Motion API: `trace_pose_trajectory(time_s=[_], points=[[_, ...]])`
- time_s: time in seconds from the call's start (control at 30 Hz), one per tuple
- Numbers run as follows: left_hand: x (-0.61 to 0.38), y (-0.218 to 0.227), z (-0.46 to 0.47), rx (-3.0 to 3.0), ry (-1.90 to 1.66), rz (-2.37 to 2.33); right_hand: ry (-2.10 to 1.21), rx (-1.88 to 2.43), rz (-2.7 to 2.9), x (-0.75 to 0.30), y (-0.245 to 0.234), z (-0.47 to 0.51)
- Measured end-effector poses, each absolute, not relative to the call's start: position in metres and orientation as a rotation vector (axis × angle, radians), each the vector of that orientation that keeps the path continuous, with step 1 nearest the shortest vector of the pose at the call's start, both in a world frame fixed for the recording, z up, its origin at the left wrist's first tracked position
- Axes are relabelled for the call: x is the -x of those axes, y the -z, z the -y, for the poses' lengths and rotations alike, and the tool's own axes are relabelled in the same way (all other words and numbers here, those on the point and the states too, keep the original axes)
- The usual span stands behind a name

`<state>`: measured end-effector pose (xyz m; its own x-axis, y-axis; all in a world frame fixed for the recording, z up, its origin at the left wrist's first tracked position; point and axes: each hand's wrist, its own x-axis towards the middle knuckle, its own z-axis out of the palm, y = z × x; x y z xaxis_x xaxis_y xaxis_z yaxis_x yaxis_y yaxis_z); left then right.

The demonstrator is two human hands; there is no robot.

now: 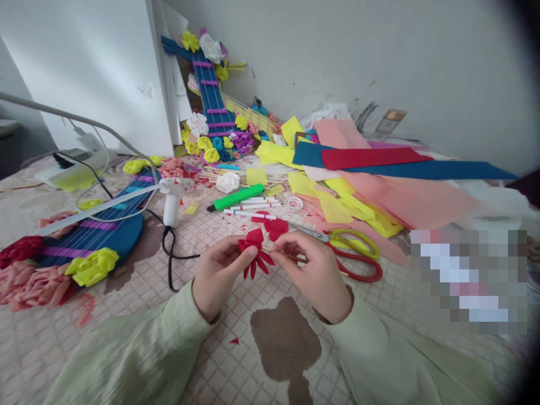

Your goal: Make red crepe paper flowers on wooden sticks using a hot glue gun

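Observation:
My left hand (221, 270) is closed, its thumb and fingers pinching a red paper flower (258, 264) whose cut petals hang below the thumb. Opposite it, my right hand (316, 275) pinches a thin wooden stick (266, 249) that runs toward the red paper. The two hands nearly meet above the tabletop. Just behind them lie more red paper pieces (276, 227). Red-handled scissors (371, 277) and yellow-handled scissors (371, 241) rest beside my right hand, which partly hides them.
A white glue gun (171, 209) with a black cord stands left. Behind are a green marker (238, 198), white pens (255, 205) and a tape roll (294, 203). Crepe paper strips (379, 159) pile up at right. Blue paper guitars (215, 101) with flowers occupy the left and back.

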<state>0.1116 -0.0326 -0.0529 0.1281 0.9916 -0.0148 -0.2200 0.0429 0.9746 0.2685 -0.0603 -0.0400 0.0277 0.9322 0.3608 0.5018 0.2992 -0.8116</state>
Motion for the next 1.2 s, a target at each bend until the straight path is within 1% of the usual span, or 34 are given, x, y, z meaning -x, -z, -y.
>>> trace_pose_trajectory(time_s=[0.37, 0.57, 0.67, 0.77, 0.9, 1.03, 1.2], points=[[-0.112, 0.054, 0.032, -1.037, -1.223, -0.969, -0.607, 1.34, 1.602, -0.27, 0.041, 0.06], [-0.11, 0.051, 0.026, -0.768, -1.359, -0.93, -0.595, 1.299, 1.609, -0.281, 0.038, 0.055], [-0.11, 0.05, 0.028, -0.783, -1.38, -0.907, -0.623, 1.314, 1.566, -0.288, 0.032, 0.055], [-0.111, 0.049, 0.037, -1.003, -1.277, -0.836, -0.726, 1.302, 1.545, -0.29, 0.024, 0.059], [-0.115, 0.047, 0.049, -1.232, -1.077, -0.754, -0.914, 1.238, 1.672, -0.287, 0.015, 0.062], [-0.118, 0.047, 0.052, -1.277, -1.028, -0.753, -0.994, 1.225, 1.773, -0.283, 0.016, 0.061], [-0.12, 0.048, 0.049, -1.249, -0.976, -0.873, -1.048, 1.253, 1.747, -0.281, 0.023, 0.059]])
